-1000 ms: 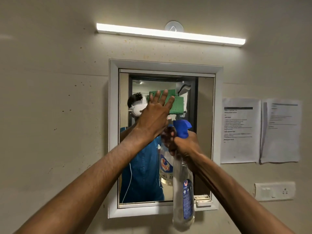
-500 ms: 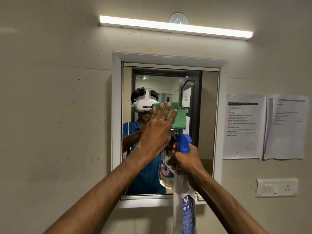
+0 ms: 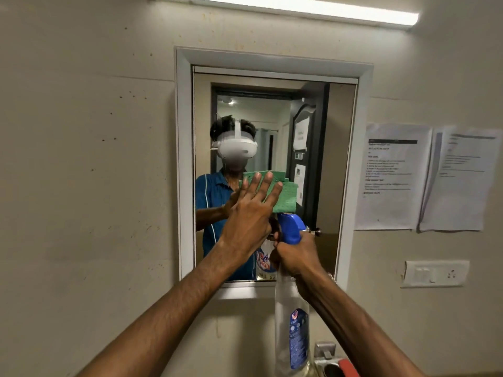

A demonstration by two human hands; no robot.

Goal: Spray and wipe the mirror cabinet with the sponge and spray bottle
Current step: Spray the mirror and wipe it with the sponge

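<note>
Bright tube light (image 3: 285, 8) overhead, dim warm wall, wide-angle edge distortion

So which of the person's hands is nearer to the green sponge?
Left. The left hand presses flat on the green sponge against the mirror; the right hand grips the spray bottle just below it.

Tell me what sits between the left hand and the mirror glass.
The green sponge, pressed flat against the mirror under the left hand's straight fingers, seen in the head view.
</note>
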